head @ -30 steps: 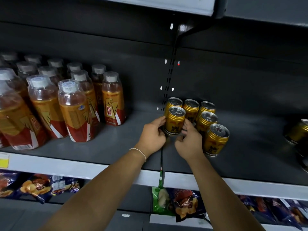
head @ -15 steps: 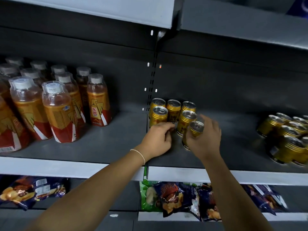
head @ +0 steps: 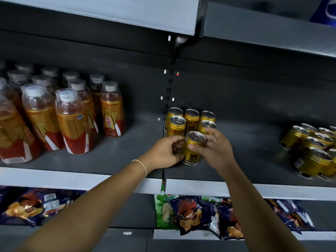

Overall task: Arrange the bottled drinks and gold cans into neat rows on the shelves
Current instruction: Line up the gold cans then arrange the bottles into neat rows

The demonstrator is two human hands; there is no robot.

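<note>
A gold can (head: 192, 148) stands on the grey shelf (head: 112, 157) in front of a small block of several gold cans (head: 191, 119). My right hand (head: 216, 151) grips this front can from the right, thumb across its front. My left hand (head: 163, 153) touches its left side with curled fingers. Several orange bottled drinks (head: 72, 120) with white caps stand in rows on the left part of the shelf. A loose cluster of gold cans (head: 314, 151) sits at the far right, some tilted.
An upper shelf edge (head: 127, 13) hangs above. Below, a lower shelf holds snack bags (head: 200, 213) and more bags (head: 31, 204) at the left. A slotted upright (head: 169, 91) divides the back wall. Bare shelf lies between the bottles and the cans.
My right hand has moved the front can leftward to stand before the block's middle. My left hand came up against its side. The view shifted a little.
</note>
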